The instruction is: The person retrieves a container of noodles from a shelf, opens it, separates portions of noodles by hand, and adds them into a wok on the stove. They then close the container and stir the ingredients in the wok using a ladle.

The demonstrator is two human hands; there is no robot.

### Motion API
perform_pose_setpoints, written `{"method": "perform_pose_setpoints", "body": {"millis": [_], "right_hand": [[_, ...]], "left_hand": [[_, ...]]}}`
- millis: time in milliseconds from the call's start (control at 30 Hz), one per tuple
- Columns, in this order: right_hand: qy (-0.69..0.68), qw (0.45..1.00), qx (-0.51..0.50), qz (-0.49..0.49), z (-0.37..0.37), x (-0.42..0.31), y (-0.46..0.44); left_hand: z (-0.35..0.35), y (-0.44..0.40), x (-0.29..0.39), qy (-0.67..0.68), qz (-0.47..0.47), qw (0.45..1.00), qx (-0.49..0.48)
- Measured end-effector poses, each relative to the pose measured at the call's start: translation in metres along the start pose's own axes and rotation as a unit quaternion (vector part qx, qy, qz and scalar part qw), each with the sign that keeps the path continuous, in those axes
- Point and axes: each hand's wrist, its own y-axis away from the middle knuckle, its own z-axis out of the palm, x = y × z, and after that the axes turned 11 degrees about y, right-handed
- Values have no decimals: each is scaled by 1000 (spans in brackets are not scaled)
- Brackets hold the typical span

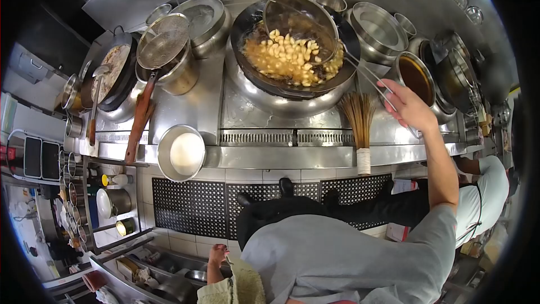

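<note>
A large black wok (253,70) on the range holds bubbling yellowish oil and many pale, clove-like pieces (289,50). Over its far right part lies a round mesh strainer (301,14), tilted, with a long wire handle. My right hand (410,107) grips that handle to the right of the wok. Low in the view, my left hand (218,254) hangs by my body, its fingers bent near a light green towel (247,287); what it holds, if anything, is too small to make out.
A bamboo brush (360,129) and a pot of dark liquid (416,79) stand right of the wok. On the left are a white-filled pot (181,153), a strainer (163,41) and another wok (115,73). A co-worker (484,197) stands at the right.
</note>
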Motion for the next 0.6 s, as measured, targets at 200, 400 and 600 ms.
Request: {"method": "perform_pose_setpoints", "body": {"millis": [200, 400, 600], "right_hand": [[29, 988, 150, -12, 1, 0, -1], [21, 974, 218, 62, 27, 16, -27], [-238, 969, 57, 17, 78, 48, -84]], "left_hand": [[-59, -33, 6, -22, 27, 997, -73], [-132, -19, 60, -92, 62, 986, -126], [-191, -5, 123, -91, 143, 983, 71]]}}
